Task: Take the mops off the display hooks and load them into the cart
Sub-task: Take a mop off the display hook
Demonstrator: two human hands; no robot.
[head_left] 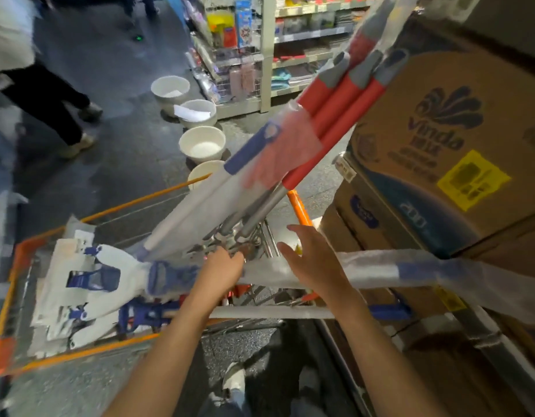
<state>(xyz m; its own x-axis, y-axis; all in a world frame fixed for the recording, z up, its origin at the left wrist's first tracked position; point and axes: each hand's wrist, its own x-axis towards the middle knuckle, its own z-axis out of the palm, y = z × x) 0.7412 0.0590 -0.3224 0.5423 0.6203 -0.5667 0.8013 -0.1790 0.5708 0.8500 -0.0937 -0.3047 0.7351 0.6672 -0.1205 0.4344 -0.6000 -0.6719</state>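
An orange-framed wire cart [134, 203] stands below me. It holds several mops: blue-and-white mop heads [91, 278] at its left end, and red-handled mops [335, 115] leaning up to the right against the boxes. A plastic-wrapped white-and-blue mop handle [395, 270] lies across the cart's near right corner. My left hand [222, 267] rests on this wrapped mop near its blue head joint, its fingers hidden. My right hand [316, 260] hovers over the same handle with fingers spread, holding nothing.
Stacked cardboard boxes [446, 139] rise close on the right. Several white basins [201, 142] sit on the floor beyond the cart, with store shelving [269, 55] behind them. A person's legs [49, 100] stand at the far left on the dark floor.
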